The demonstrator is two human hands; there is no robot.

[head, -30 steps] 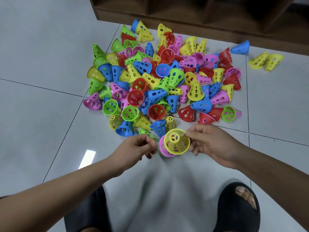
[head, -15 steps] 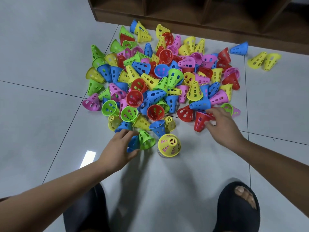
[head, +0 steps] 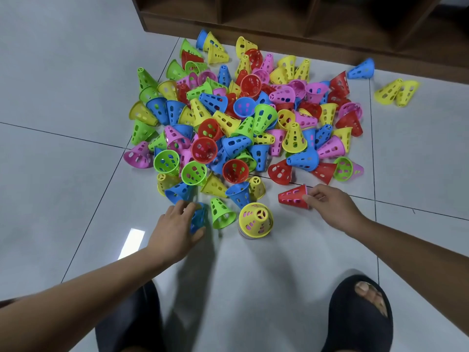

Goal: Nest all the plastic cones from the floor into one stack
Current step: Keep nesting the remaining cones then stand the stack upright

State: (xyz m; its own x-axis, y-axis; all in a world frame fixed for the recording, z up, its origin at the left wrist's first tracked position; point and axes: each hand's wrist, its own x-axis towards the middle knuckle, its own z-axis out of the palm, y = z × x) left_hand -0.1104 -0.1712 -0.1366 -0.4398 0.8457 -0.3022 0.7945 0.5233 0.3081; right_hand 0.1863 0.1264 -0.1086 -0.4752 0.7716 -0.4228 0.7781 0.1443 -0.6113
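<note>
Dozens of plastic cones in red, blue, green, yellow and pink lie heaped on the grey tiled floor. Most are on their sides and a few have the wide mouth turned up. The heap sits just in front of a dark wooden shelf unit.

Nearer the person, apart from the heap's front edge, a short stack stands upright on the floor with the narrow end up. A yellow cone is on top and a pink rim shows beneath it.

The left hand reaches in from the left. Its fingers and thumb are curled round a blue cone that is low against the floor, though the grasp is a little blurred. A green cone lies tilted between that blue cone and the stack.

The right hand is on the other side of the stack. It pinches the wide rim of a red cone, which is on its side with the tip pointing toward the stack.

Off to the right, well apart from the heap, a lone blue cone lies near the shelf unit, and two yellow cones lie nested together. A black slipper with bare toes showing is at the bottom right, and a second dark one is at the bottom left.
</note>
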